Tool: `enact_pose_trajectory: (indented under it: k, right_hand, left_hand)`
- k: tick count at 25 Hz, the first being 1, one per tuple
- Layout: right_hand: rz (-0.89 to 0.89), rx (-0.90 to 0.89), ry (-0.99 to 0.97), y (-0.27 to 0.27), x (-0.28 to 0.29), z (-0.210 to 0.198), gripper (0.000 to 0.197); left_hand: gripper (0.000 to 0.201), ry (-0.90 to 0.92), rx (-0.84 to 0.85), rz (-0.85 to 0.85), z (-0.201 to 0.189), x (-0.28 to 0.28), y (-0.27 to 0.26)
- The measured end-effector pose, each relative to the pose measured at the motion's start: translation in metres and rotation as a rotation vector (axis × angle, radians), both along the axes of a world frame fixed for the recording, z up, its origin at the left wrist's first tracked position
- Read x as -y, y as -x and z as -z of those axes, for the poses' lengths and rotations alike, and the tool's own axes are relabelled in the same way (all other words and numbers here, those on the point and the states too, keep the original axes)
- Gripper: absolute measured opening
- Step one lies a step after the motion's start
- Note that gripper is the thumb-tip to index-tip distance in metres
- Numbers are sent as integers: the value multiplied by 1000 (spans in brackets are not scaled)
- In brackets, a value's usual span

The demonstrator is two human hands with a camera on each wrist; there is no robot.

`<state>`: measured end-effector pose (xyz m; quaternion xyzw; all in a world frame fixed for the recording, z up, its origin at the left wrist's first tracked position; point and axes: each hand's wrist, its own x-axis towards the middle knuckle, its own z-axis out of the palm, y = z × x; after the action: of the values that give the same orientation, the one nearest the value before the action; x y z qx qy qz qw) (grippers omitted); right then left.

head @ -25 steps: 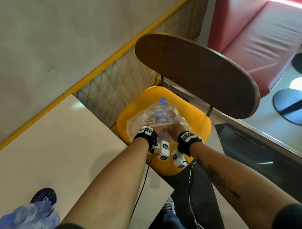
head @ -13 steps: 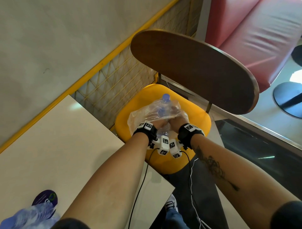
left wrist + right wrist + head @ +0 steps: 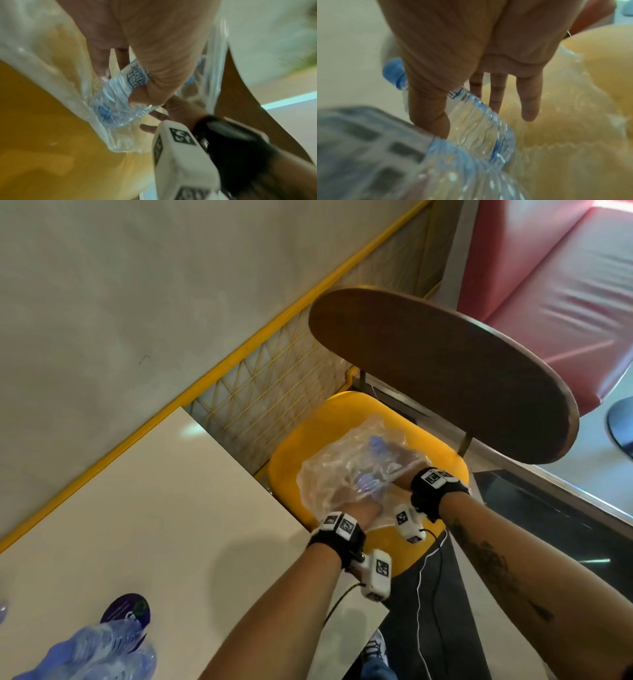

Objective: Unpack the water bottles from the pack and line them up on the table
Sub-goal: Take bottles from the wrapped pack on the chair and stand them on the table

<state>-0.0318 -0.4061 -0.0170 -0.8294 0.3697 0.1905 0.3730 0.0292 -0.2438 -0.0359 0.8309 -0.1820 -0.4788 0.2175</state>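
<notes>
A torn clear plastic pack (image 3: 325,474) lies on the yellow chair seat (image 3: 308,436) with blue-capped water bottles (image 3: 375,444) inside. Both hands are in the wrap. My left hand (image 3: 359,506) grips a labelled water bottle (image 3: 120,92), thumb curled over it, its base toward the wrist. My right hand (image 3: 402,479) sits further in and holds another bottle (image 3: 471,121) between thumb and fingers, blue cap (image 3: 393,73) pointing away. More caps (image 3: 190,81) show behind the left hand. Several unpacked bottles (image 3: 96,652) lie blurred at the table's near left corner.
The cream table (image 3: 137,508) is left of the chair, with a purple round mat (image 3: 126,609) near the bottles. A dark wooden chair back (image 3: 445,378) overhangs the seat. A red bench (image 3: 548,285) is beyond, and a yellow mesh rail (image 3: 267,392) runs by the wall.
The hands, close together at the pack's near edge before, have spread apart: the left wrist drew back toward me, the right went deeper. The wrap has sagged over the caps.
</notes>
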Motion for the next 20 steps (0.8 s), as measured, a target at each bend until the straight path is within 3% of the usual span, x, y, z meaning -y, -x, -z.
enact_pose_trajectory:
  k: [3,5,8,14,17,20]
  right_hand:
    - [-203,-39,135,-14,-12,1,63]
    - [-342,-137,187,-10,-26,0,62]
    - [-396,-128,210,8,-44,-2,72]
    - [-395,69,163,53,-124,-21,69]
    - [-494,72,77,65,-181,-39,62]
    - [-620,112,-21,51,-248,-43,68]
  left_hand:
    - [36,239,167,229,-18,-24,12]
    - [31,420,150,274,-45,-55,24]
    - [41,534,104,284,-81,-116,32]
    - [74,352,473,44,-96,-261,-9]
    - [67,298,564,-100,-104,-328,-44]
    - [66,213,634,-173,-110,-388,-87]
